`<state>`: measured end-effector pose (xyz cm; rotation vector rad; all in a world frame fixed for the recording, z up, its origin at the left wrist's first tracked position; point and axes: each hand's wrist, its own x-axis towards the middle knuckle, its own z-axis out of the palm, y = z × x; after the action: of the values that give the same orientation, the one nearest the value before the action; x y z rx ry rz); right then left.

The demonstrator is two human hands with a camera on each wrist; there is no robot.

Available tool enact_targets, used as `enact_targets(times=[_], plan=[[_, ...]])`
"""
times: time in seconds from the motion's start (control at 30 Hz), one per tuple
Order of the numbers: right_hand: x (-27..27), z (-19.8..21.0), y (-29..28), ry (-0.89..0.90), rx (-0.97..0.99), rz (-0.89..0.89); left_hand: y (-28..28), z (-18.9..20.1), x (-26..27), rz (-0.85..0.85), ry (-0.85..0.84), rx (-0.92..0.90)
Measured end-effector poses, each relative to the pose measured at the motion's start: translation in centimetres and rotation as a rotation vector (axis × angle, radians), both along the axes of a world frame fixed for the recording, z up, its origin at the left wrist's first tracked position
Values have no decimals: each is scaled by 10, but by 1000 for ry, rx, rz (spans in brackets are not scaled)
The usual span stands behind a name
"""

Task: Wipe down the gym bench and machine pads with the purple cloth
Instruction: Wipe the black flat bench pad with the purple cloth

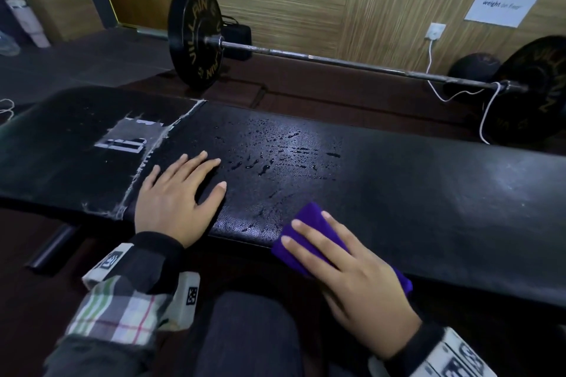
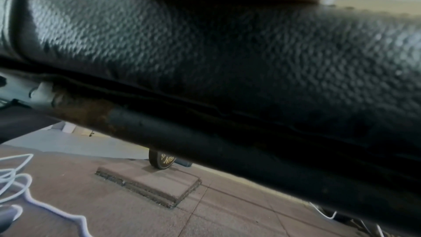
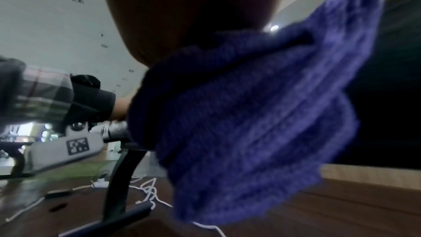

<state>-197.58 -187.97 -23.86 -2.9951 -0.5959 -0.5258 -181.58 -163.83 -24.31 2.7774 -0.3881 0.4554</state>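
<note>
- Far left of the table (image 1: pixel 428 193): a worn patch with a torn label (image 1: pixel 128 139) and a frayed white seam (image 1: pixel 153 156) crossing the black pad.
- Just right of that seam: left hand (image 1: pixel 176 197), grip released, fingers straight and spread, palm flat on the pad, apparently bracing; holding nothing.
- Right of those fingertips, mid-pad: a scatter of water droplets (image 1: pixel 281 153), not yet wiped.
- At the near edge, below and right of the droplets: purple cloth (image 1: pixel 309 239), folded, half draped over the pad's front lip, hanging loose in the right wrist view (image 3: pixel 262 114).
- On top of it: right hand (image 1: pixel 352 278), grip flat, fingers extended, pressing the cloth down rather than curled round it.
- Key relation: wet patch up and left of the cloth, away from the body; pad's long axis running left to right; right hand clearly nearer, so probably a forward-left sweep next.
- Behind, on the floor: a barbell (image 1: pixel 337 61), parallel to the pad.
</note>
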Motion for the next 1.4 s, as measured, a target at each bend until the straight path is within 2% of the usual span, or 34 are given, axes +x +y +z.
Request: enact_targets(times=[0.1, 0.23, 0.37, 0.43, 0.53, 0.6, 0.7, 0.8, 0.87, 0.97, 1.07, 1.13, 1.27, 1.33, 1.4], plan=[[-14, 1, -24, -23, 3, -17, 1, -1, 0, -5, -6, 1], [1, 5, -29, -42, 147, -262, 0, -1, 0, 1, -9, -5], [39, 12, 1, -32, 175, -458, 0, -1, 0, 6, -11, 5], [51, 15, 23, -32, 152, -441, 0, -1, 0, 5, -10, 4], [45, 8, 43, -31, 92, -228, 1, -2, 0, 6, -12, 2], [27, 3, 37, 7, 43, -80, 0, -2, 0, 6, -22, -1], [0, 0, 10, -12, -12, 7, -1, -2, 0, 8, -29, -9], [-9, 0, -15, 15, 17, -22, -1, -2, 0, 10, -27, -9], [-1, 3, -20, 25, 84, -129, -1, -2, 0, 13, -20, -12], [25, 12, -8, 32, 170, -348, -1, -2, 0, 15, -9, -5], [51, 18, 17, 79, 204, -440, -1, -1, -1, 15, -12, -5], [54, 18, 35, 67, 181, -396, -1, -1, -2, 14, -12, -6], [27, 14, 38, 90, 65, -166, 0, -1, -1, 13, -10, -7], [12, 15, 21, 124, 19, -142, -1, -2, 0, 18, -17, -13], [5, 18, 1, 151, 12, -207, -1, -2, 0, 23, -21, -17]])
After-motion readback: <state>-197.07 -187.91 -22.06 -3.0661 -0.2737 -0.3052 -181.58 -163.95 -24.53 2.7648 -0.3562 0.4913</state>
